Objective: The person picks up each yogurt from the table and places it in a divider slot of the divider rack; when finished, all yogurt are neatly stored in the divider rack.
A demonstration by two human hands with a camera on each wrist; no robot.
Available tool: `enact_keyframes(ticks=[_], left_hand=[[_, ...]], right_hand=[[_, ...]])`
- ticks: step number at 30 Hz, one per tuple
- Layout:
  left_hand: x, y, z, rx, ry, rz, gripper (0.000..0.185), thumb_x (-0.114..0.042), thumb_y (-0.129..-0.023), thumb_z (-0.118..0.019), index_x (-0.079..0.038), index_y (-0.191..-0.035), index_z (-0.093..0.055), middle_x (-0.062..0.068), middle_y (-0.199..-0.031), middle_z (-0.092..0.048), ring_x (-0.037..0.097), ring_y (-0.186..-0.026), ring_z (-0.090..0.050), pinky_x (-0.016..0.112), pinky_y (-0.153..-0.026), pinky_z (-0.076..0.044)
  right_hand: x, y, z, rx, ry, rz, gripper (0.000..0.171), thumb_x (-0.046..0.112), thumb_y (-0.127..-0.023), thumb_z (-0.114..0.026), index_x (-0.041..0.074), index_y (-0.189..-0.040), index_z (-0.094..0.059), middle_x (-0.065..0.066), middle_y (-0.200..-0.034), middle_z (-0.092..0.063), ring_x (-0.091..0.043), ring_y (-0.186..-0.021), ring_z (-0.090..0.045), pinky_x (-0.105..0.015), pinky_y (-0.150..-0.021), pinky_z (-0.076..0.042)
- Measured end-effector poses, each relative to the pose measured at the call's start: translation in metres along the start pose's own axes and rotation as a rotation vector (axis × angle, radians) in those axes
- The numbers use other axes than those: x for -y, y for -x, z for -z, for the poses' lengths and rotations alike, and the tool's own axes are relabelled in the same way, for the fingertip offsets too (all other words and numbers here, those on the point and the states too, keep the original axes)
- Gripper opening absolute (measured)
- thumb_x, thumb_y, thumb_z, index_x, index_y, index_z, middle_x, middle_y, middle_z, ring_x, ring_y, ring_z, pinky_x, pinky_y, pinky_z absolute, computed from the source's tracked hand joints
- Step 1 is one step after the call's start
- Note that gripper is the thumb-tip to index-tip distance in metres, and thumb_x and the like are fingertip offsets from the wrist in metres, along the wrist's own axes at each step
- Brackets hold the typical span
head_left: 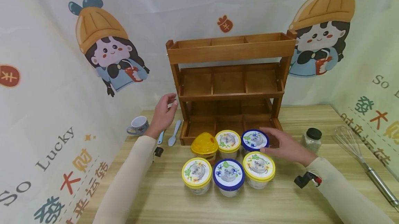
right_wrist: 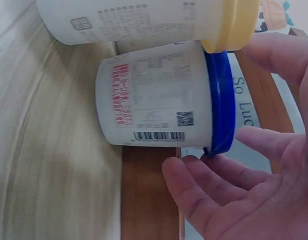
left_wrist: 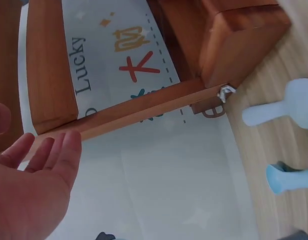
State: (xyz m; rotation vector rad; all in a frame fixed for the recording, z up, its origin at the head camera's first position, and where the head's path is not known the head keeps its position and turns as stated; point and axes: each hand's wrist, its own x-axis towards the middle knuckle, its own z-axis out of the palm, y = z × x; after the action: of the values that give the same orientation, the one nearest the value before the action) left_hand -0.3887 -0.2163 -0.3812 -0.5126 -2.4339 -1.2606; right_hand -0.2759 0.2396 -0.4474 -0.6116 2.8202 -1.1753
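Six lidded cups stand in two rows before a three-tier wooden rack (head_left: pixel 230 88). My right hand (head_left: pixel 280 143) reaches over the back-right cup with the blue lid (head_left: pixel 255 140), fingers spread beside it. The right wrist view shows the fingers (right_wrist: pixel 204 195) relaxed beside that blue-lidded cup (right_wrist: pixel 159 100), one fingertip at its lid rim, with a yellow-lidded cup (right_wrist: pixel 143 20) beside it. My left hand (head_left: pixel 163 113) hangs in the air by the rack's left post, holding nothing. From the left wrist, its fingers (left_wrist: pixel 48 160) lie straight near the rack's wooden frame (left_wrist: pixel 143 112).
A small mug (head_left: pixel 138 125) and two pale blue spoons (head_left: pixel 173 134) lie left of the rack. A black-capped jar (head_left: pixel 312 139) and a metal whisk (head_left: pixel 358 154) sit to the right. The other cups include a yellow-domed one (head_left: pixel 204 144). Printed backdrops enclose the wooden table (head_left: pixel 280 199).
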Motion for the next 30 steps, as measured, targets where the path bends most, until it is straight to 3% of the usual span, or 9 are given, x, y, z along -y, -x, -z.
enact_keyframes(ticks=[5, 12, 17, 22, 30], left_hand=[[0.001, -0.022, -0.003, -0.048, 0.021, 0.027, 0.043, -0.023, -0.111, -0.053, -0.002, -0.148, -0.05, 0.02, -0.151, -0.054, 0.037, -0.139, -0.056, 0.058, -0.115, -0.05], [0.009, -0.043, -0.008, -0.139, 0.091, 0.046, 0.041, -0.021, -0.11, -0.055, -0.001, -0.145, -0.049, 0.021, -0.149, -0.055, 0.035, -0.139, -0.057, 0.054, -0.115, -0.05], [0.011, -0.053, -0.008, -0.22, 0.103, 0.018, 0.036, -0.016, -0.108, -0.057, 0.0, -0.14, -0.053, 0.021, -0.142, -0.06, 0.035, -0.135, -0.061, 0.052, -0.114, -0.051], [0.009, -0.062, -0.009, -0.222, 0.089, 0.015, 0.035, -0.018, -0.108, -0.059, -0.001, -0.139, -0.056, 0.021, -0.138, -0.062, 0.035, -0.136, -0.059, 0.051, -0.114, -0.052], [0.011, -0.069, -0.013, -0.202, 0.112, 0.086, 0.036, -0.02, -0.11, -0.056, -0.003, -0.141, -0.054, 0.021, -0.14, -0.061, 0.039, -0.135, -0.058, 0.055, -0.119, -0.047]], right_hand=[[-0.005, -0.002, -0.003, 0.057, -0.082, -0.041, 0.081, 0.041, -0.095, -0.079, 0.005, -0.158, -0.043, -0.023, -0.149, -0.056, -0.043, -0.131, -0.059, -0.05, -0.101, -0.061], [-0.011, -0.006, -0.005, 0.066, -0.079, -0.05, 0.074, 0.043, -0.1, -0.073, 0.007, -0.158, -0.045, -0.025, -0.155, -0.052, -0.048, -0.136, -0.055, -0.054, -0.102, -0.06], [-0.015, -0.008, -0.004, 0.085, -0.095, -0.043, 0.073, 0.043, -0.1, -0.073, 0.009, -0.158, -0.044, -0.025, -0.156, -0.05, -0.046, -0.136, -0.055, -0.054, -0.103, -0.06], [-0.018, -0.009, -0.003, 0.086, -0.134, -0.03, 0.075, 0.037, -0.099, -0.076, 0.008, -0.159, -0.042, -0.025, -0.153, -0.052, -0.046, -0.134, -0.056, -0.055, -0.105, -0.059], [-0.02, -0.01, -0.004, 0.1, -0.18, 0.012, 0.085, 0.027, -0.096, -0.081, 0.004, -0.163, -0.034, -0.028, -0.154, -0.051, -0.049, -0.135, -0.056, -0.055, -0.106, -0.058]])
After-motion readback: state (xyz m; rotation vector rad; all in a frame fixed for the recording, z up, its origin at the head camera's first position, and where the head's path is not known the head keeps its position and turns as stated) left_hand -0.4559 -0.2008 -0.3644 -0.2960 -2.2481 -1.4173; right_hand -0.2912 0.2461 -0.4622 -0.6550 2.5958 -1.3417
